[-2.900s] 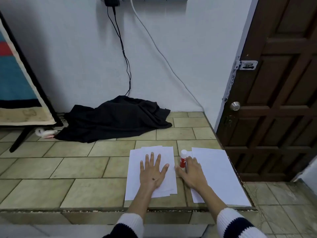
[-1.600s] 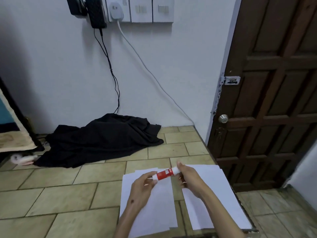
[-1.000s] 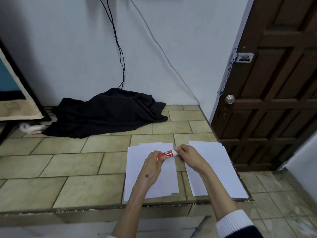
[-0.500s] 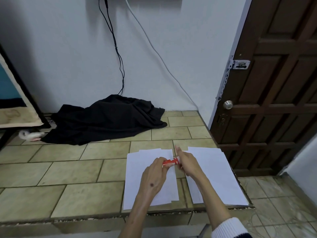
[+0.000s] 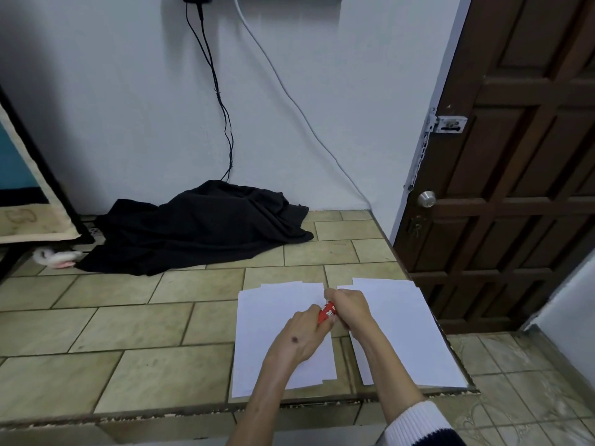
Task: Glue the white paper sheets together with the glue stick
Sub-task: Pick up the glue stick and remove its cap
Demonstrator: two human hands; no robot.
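Two stacks of white paper lie near the front edge of the tiled platform (image 5: 128,333); the right paper stack (image 5: 409,333) reaches the platform's right edge beside the wooden door (image 5: 515,188). Open tiles stretch left of the left paper stack (image 5: 267,320). Above the gap between the stacks, the left hand (image 5: 299,336) and the right hand (image 5: 349,309) both grip the red glue stick (image 5: 326,312), fingers curled around its ends.

My left hand (image 5: 297,338) reaches forward, back up, fingers curled round one end of the glue stick (image 5: 326,312). My right hand (image 5: 349,309) sits just beyond it, knuckles up, fingers closed round the other end, so both hands nearly touch. Both forearms run forward and converge; my right wrist leaves a white cuff (image 5: 415,423) with a dark sleeve behind.
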